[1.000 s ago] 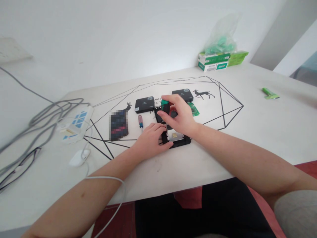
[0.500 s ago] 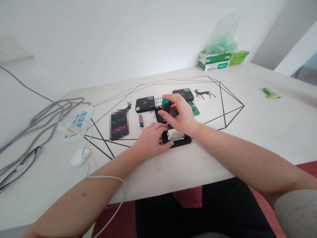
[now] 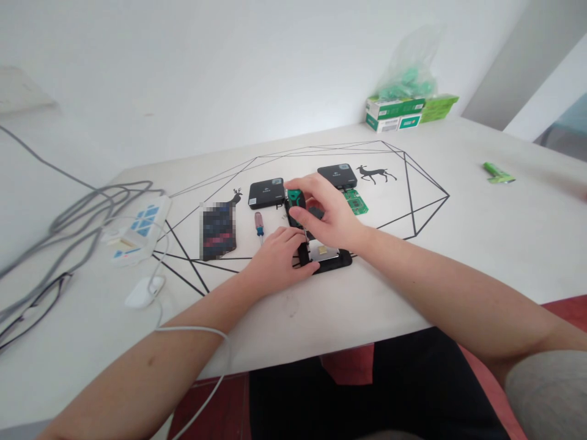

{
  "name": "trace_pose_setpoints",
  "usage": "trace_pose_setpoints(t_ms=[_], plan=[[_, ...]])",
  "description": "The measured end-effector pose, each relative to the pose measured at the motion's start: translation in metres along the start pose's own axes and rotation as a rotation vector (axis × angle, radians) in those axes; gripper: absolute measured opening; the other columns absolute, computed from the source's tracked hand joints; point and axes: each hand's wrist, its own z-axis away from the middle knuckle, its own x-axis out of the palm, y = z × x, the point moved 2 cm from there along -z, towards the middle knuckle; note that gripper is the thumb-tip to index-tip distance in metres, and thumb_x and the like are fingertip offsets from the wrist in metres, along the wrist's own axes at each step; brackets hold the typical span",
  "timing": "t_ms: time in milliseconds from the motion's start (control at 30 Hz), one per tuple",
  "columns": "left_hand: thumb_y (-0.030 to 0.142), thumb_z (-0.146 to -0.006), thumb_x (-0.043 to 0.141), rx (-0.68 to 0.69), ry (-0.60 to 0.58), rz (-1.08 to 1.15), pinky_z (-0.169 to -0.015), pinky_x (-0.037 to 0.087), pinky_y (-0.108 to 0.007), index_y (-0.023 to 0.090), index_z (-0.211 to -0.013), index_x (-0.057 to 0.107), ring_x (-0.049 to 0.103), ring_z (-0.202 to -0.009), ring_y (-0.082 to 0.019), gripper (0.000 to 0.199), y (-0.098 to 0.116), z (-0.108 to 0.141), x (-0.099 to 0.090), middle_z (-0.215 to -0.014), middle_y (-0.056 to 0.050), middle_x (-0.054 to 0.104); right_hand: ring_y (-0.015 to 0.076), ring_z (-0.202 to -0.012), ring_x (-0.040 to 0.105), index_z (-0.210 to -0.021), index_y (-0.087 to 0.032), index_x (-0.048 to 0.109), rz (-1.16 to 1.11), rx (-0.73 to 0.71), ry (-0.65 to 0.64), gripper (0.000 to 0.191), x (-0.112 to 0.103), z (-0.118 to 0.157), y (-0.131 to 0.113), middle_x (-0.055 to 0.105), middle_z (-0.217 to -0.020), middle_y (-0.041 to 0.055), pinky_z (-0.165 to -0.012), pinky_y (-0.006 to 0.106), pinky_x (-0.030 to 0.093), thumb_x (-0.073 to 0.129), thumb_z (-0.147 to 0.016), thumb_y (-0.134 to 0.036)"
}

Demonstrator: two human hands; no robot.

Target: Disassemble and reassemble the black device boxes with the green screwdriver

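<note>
The thumb and fingers of the right hand are wrapped round a chunky green-and-black screwdriver, its handle leaning and its thin metal shaft slanting down to an opened, square black plastic casing. From here I can't tell whether the tip touches anything. The left hand grips the casing's left side, thumb on the near rim, beside a smooth silver metal plate bearing a small tan square. The casing lies flat toward the front edge of the white desk, around the middle of its length.

Just left of that hand rests a slim screwdriver with a translucent reddish handle and blue collar. Beyond are two flat, rounded-corner black boxes, a green circuit board beside the right-hand one. Loose grey cables loop along the left edge; glossy green-and-white cartons sit by the back edge, beneath a crinkled clear plastic bag.
</note>
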Motion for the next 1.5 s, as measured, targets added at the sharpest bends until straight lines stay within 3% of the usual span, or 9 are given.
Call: trace_pose_setpoints(t_ms=[233,600,733,900,1167,1367,1500], plan=[[0.048,-0.089,0.073,0.002,0.004,-0.021,-0.105,0.052,-0.054,0.021,-0.108,0.068,0.063,-0.112,-0.034,0.033,-0.001,-0.001,0.002,-0.117,-0.012,0.07,0.0159,-0.105,0.071,-0.142,-0.026,0.054,-0.411,0.207,-0.19,0.037,0.002,-0.002,0.005,0.066,-0.134,0.0083,-0.093,0.037,0.066,0.044,-0.108,-0.036],[0.046,-0.09,0.072,0.015,0.013,-0.023,-0.107,0.052,-0.055,0.021,-0.107,0.068,0.063,-0.117,-0.035,0.031,-0.003,0.0,0.003,-0.12,-0.012,0.07,0.0183,-0.098,0.075,-0.132,-0.027,0.058,-0.803,0.507,-0.176,0.035,0.002,-0.003,0.009,0.073,-0.125,0.008,-0.088,0.038,0.066,0.055,-0.098,-0.033],[0.045,-0.09,0.073,0.011,0.01,-0.022,-0.105,0.053,-0.054,0.021,-0.107,0.068,0.063,-0.115,-0.035,0.03,-0.001,0.0,0.001,-0.117,-0.012,0.07,0.0146,-0.091,0.071,-0.126,-0.026,0.059,-0.786,0.476,-0.119,0.033,0.007,-0.002,0.006,0.068,-0.118,0.0057,-0.078,0.03,0.064,0.061,-0.099,-0.045],[0.045,-0.09,0.073,0.019,0.015,-0.031,-0.103,0.053,-0.054,0.021,-0.105,0.067,0.063,-0.112,-0.034,0.029,-0.001,0.0,0.002,-0.116,-0.012,0.07,0.0141,-0.091,0.065,-0.123,-0.027,0.061,-0.67,0.403,-0.097,0.037,0.013,0.0,0.004,0.065,-0.105,0.002,-0.081,0.029,0.062,0.071,-0.095,-0.05],[0.046,-0.091,0.072,0.033,0.014,-0.037,-0.104,0.052,-0.053,0.019,-0.106,0.067,0.063,-0.112,-0.034,0.031,-0.001,-0.001,0.002,-0.118,-0.012,0.07,0.0144,-0.089,0.069,-0.129,-0.027,0.062,-0.851,0.491,-0.113,0.038,0.006,-0.001,0.001,0.071,-0.111,0.0035,-0.087,0.034,0.063,0.061,-0.101,-0.053],[0.047,-0.091,0.071,0.033,0.022,-0.044,-0.107,0.052,-0.053,0.02,-0.108,0.068,0.063,-0.115,-0.034,0.032,-0.001,0.0,0.002,-0.121,-0.012,0.07,0.0164,-0.094,0.072,-0.119,-0.028,0.065,-0.877,0.54,-0.06,0.036,0.006,-0.002,-0.001,0.075,-0.108,0.0032,-0.088,0.034,0.062,0.064,-0.098,-0.058],[0.047,-0.091,0.071,0.038,0.029,-0.042,-0.109,0.052,-0.053,0.02,-0.11,0.069,0.062,-0.119,-0.034,0.033,-0.001,0.0,0.002,-0.124,-0.013,0.07,0.017,-0.104,0.07,-0.11,-0.028,0.067,-0.867,0.536,0.001,0.032,0.002,-0.004,0.0,0.073,-0.116,0.0026,-0.094,0.034,0.06,0.068,-0.097,-0.056]])
